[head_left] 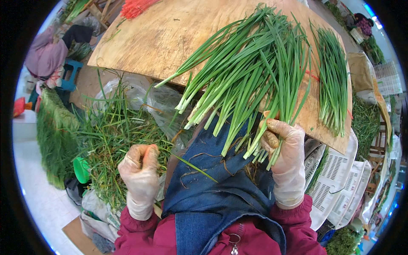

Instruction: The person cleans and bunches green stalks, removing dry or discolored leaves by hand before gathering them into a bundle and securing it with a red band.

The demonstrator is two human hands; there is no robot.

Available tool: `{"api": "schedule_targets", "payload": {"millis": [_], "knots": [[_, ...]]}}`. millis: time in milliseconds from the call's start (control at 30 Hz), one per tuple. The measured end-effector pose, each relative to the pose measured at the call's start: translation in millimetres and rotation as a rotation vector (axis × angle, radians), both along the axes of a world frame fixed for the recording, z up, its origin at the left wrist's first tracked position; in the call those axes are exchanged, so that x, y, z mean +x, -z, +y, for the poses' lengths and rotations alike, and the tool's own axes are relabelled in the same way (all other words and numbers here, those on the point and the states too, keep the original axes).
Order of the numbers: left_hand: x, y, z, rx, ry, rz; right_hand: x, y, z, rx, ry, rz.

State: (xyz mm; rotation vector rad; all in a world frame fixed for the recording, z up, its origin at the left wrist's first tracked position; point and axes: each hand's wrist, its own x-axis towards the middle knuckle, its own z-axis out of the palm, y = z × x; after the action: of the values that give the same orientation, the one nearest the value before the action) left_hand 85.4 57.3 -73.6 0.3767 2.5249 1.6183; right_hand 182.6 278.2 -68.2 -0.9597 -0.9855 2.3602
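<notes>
My right hand (pixel 289 153), in a thin whitish glove with soiled fingertips, is closed around the pale lower ends of several garlic chives (pixel 280 102). Their leaves reach up over the board. To the left of them, a loose heap of garlic chives (pixel 238 72) lies on the board, white ends hanging past its near edge. My left hand (pixel 138 178), gloved too, is closed in a pinch with something orange at a fingertip. A single green leaf (pixel 193 166) extends from its fingertips over my lap. A bundle of chives (pixel 331 80) with a red tie lies at the right.
The wooden board (pixel 144 46) spans the front, with red strips (pixel 135 7) at its far left. Loose green leaves (pixel 119 136) fill a clear plastic bag left of my lap. White printed sacks (pixel 335 182) sit at the right. Another person (pixel 46 53) sits at far left.
</notes>
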Motion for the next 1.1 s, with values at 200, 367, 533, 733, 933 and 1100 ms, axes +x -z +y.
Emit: {"api": "schedule_targets", "payload": {"millis": [200,367,533,733,933,1100], "knots": [[15.4,-10.6,34.8,0.116,0.495,-0.375,-3.7,-5.6,-7.2,0.040,-0.063,-0.068],[20.1,-21.8,74.1,0.342,0.419,-0.941,-7.3,-9.0,-14.3,0.048,-0.045,-0.056],[24.3,-18.8,48.3,0.346,0.228,-0.459,-9.5,-8.5,-19.2,-0.034,-0.008,-0.024],[-9.2,0.3,-23.4,-0.562,0.211,0.429,6.5,-7.2,6.6,0.088,0.000,-0.072],[20.6,11.7,35.7,-0.174,0.506,0.441,1.4,-16.8,0.9,-0.049,-0.089,-0.083],[35.5,21.7,71.8,-0.037,0.447,-0.170,-6.7,-14.5,-9.0,0.031,-0.097,-0.171]]}}
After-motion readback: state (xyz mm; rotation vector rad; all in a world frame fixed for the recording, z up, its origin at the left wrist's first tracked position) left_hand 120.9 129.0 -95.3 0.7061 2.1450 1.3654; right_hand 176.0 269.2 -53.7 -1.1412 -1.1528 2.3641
